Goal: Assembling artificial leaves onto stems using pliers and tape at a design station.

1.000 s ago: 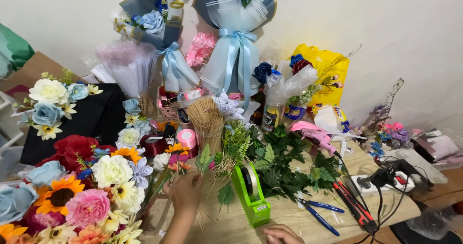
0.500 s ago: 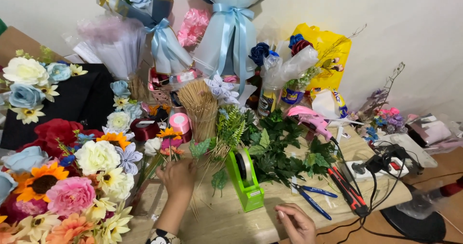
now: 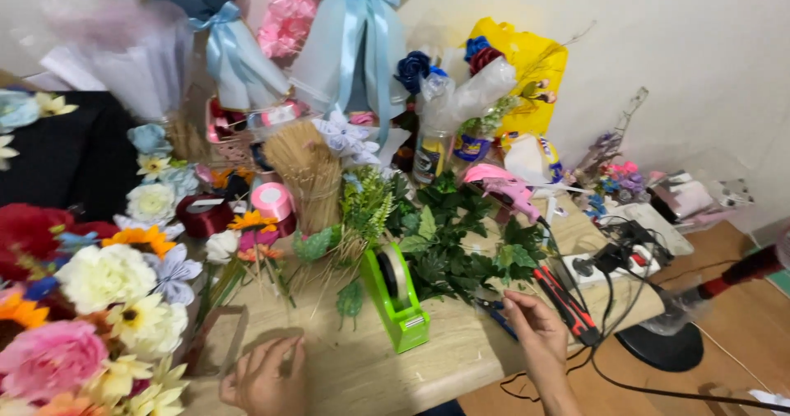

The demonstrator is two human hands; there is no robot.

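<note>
My left hand (image 3: 263,376) rests low on the wooden table (image 3: 346,375), fingers loosely apart and holding nothing. Just beyond it lies a small bunch of artificial flowers (image 3: 247,247) with green stems. My right hand (image 3: 535,330) reaches over the table's front right, its fingertips at a blue-handled cutter (image 3: 494,311), with a red and black tool (image 3: 569,302) beside it. I cannot see it gripping either. A bright green tape dispenser (image 3: 399,301) stands between my hands.
Artificial flowers (image 3: 107,288) are heaped at the left. Green leaves (image 3: 461,243), a straw bundle (image 3: 309,169), a pink ribbon spool (image 3: 271,200) and a pink glue gun (image 3: 502,187) fill the middle. Wrapped bouquets (image 3: 354,46) line the wall. A power strip (image 3: 609,264) with cables sits at right.
My left hand has let go of the small flower bunch and dropped back toward me. My right hand has moved forward to the blue-handled cutter. The camera has tilted down and right.
</note>
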